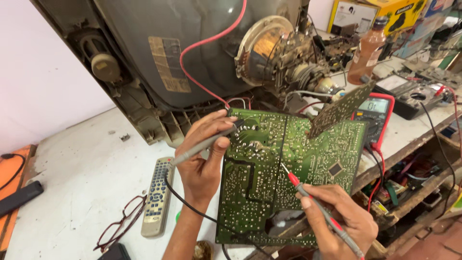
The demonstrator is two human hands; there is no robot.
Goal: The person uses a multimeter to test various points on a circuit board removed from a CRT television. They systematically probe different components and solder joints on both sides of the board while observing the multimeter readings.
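A green circuit board (pixel 269 192) stands tilted in front of an opened picture-tube television (pixel 192 43), solder side toward me. My left hand (pixel 204 159) grips the board's upper left edge and pinches a grey-black test probe (pixel 202 146) whose tip rests near that corner. My right hand (pixel 344 221) holds a red test probe (pixel 313 197), its metal tip touching the board's middle. A red-cased multimeter (pixel 378 113) lies behind the board's right side, with leads running toward me.
A grey remote control (pixel 156 197) and red-framed glasses (pixel 120 226) lie on the white bench at left. A brown bottle (pixel 366 50), boxes and tools crowd the back right. The bench edge drops off at right over cluttered shelves.
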